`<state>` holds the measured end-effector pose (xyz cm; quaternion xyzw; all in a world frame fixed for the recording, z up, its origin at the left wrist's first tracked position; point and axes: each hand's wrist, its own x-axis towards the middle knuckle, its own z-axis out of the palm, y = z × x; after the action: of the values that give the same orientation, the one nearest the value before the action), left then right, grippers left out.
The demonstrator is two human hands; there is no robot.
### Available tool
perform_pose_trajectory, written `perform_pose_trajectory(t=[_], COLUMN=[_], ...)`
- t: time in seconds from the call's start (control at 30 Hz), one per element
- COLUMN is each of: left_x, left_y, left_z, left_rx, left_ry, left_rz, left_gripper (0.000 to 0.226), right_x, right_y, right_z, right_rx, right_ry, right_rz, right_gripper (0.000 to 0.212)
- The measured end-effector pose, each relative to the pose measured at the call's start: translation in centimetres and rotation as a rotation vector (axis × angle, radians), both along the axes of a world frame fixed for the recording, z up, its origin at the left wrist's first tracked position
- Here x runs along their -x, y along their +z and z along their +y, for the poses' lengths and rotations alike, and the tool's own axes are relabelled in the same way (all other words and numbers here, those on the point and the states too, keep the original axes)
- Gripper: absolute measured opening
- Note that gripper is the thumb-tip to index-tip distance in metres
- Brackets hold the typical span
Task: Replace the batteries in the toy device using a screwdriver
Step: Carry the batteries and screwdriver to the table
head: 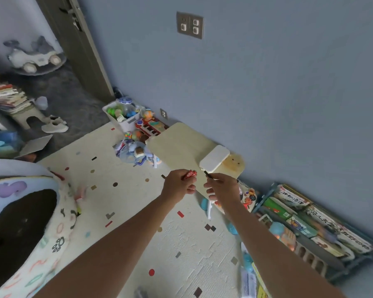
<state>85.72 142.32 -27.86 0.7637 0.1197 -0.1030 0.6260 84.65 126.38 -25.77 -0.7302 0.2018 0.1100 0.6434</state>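
Observation:
My left hand (178, 184) is closed around red batteries (189, 174), whose ends stick out above the fingers. My right hand (221, 186) pinches a thin dark tool, probably the screwdriver (209, 175), with its tip pointing up and left toward the batteries. Both hands hover close together over the near edge of a small pale wooden table (177, 147). A white rounded rectangular object (214, 158) lies on the table just beyond my right hand. I cannot tell whether it is the toy device.
A speckled cream play mat (138, 211) covers the floor. Toys crowd a white bin (123, 117) and a red toy keyboard (149, 127) behind the table. A rack of books (310, 224) stands at the right by the blue wall. A round padded cushion (26, 229) lies at the left.

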Motion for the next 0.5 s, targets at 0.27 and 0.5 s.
perform_pose_trajectory(t=[0.27,0.5], left_x=[-14.7,-25.4], left_y=[-6.2,-11.7], left_z=[3.6,3.2], left_rx=[0.039,-0.042], left_ry=[-0.190,-0.338], left_rz=[0.092,0.145], left_gripper=[0.010,0.017], right_x=[-11.4,-19.6], right_y=[-5.8,-11.2], right_z=[3.7,3.8], right_rx=[0.038,0.004], right_ry=[-0.189,-0.341], right_rz=[0.049,0.110], right_gripper=[0.016,0.018])
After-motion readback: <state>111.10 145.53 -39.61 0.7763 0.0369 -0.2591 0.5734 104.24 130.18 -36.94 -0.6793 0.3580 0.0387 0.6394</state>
